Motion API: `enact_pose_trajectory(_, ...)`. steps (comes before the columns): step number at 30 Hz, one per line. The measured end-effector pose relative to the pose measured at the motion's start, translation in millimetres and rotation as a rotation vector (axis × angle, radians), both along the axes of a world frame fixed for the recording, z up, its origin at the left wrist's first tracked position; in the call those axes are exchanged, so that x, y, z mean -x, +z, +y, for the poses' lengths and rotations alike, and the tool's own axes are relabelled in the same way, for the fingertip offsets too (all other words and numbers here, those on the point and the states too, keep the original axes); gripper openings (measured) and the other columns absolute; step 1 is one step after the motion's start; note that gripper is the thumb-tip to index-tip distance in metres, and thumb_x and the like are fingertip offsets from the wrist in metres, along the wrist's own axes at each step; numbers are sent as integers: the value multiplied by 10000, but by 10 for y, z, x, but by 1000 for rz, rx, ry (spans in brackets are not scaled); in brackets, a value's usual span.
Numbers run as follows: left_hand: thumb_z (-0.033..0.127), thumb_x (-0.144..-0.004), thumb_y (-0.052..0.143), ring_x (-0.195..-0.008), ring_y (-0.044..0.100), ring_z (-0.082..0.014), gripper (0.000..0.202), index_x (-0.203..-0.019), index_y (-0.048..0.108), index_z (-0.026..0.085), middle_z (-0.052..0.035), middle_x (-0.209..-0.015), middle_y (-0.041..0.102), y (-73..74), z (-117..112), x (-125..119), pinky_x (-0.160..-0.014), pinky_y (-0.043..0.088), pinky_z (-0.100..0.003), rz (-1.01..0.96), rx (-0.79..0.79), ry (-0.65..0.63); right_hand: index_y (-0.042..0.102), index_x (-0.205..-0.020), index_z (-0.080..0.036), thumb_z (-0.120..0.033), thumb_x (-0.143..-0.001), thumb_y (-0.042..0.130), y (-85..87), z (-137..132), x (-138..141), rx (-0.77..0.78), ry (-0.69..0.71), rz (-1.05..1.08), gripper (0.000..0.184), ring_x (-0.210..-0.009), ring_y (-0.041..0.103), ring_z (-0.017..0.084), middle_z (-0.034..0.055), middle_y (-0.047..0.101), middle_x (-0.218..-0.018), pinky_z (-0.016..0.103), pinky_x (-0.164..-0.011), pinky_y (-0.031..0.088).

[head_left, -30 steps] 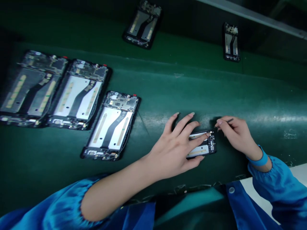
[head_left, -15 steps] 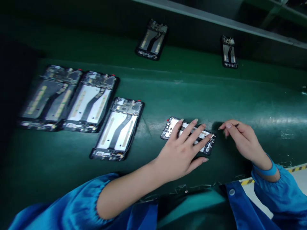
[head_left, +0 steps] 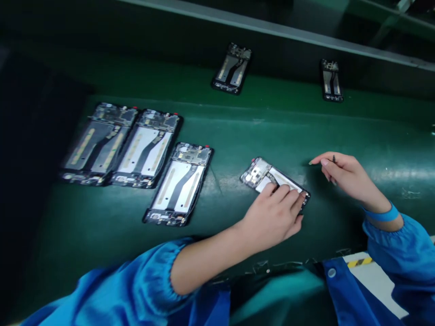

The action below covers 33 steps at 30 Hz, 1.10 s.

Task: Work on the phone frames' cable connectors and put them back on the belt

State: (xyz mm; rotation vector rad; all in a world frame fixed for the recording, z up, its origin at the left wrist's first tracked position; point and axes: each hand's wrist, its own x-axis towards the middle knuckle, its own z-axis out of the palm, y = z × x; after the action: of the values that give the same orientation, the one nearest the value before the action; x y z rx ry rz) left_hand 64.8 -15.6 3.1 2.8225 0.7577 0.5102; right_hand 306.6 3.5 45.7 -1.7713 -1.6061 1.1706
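An opened phone (head_left: 256, 174), its circuit board and pale inner plate exposed, lies slanted on the green work surface. My left hand (head_left: 275, 215) is closed over its lower right end, with fingers bent across the plate and the thumb near the closest edge. Right of that phone, my right hand (head_left: 353, 174) hovers apart from it. Its index finger points left, while the thumb and other fingers are drawn in. A small dark piece (head_left: 334, 158) shows at the index finger; what the hand holds is mostly hidden.
To the left lie three more opened phones: one (head_left: 180, 185) nearest, another (head_left: 146, 149) beside a third (head_left: 98, 145). Farther back rest two others, a middle one (head_left: 233, 68) and a right one (head_left: 331, 80). A grey ledge (head_left: 238, 25) runs along the back.
My left hand has gone from spread flat over the phone to curled around its lower end, uncovering the board end. My right hand has shifted slightly up and right. The view has shifted too.
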Motion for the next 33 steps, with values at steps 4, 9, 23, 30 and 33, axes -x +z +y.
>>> enact_pose_trajectory(4,364,-973,579,-999,561,-265,383,-1319,664,222,-71,-1064,683,0,47,75,-834,373,-411,38,52,-63,735,-723,-185,-385,-961,558,15,-40,12,133,106,-148,357,-577,518,130,-7,604,-611,267,-554,363)
enact_pose_trajectory(9,383,-1014,536,-1033,585,-264,422,-1366,629,169,-90,-1145,695,38,70,99,-865,397,-403,6,86,-79,745,-683,-177,-327,-952,540,-19,-282,137,514,216,-103,370,-461,532,119,-21,568,-448,244,-526,399)
enact_pose_trajectory(23,715,-946,501,-1119,566,-364,717,-1342,621,130,-179,-1168,643,10,266,454,-850,426,-477,64,155,191,673,-581,-197,-315,-952,542,-31,-259,218,474,83,-88,411,-417,547,109,-6,586,-415,220,-503,426)
enact_pose_trajectory(30,683,-930,571,-1111,555,-345,643,-1295,651,160,-152,-1156,647,6,260,472,-836,413,-455,54,191,143,685,-594,-189,-290,-916,547,-40,-95,153,612,118,-48,364,-330,472,94,0,615,-448,220,-383,362)
enact_pose_trajectory(33,699,-911,588,-1102,557,-342,657,-1293,660,170,-149,-1156,653,41,254,474,-832,422,-451,56,225,152,678,-584,-185,-279,-914,552,-52,-79,141,617,120,2,365,-325,475,89,11,631,-456,215,-382,372)
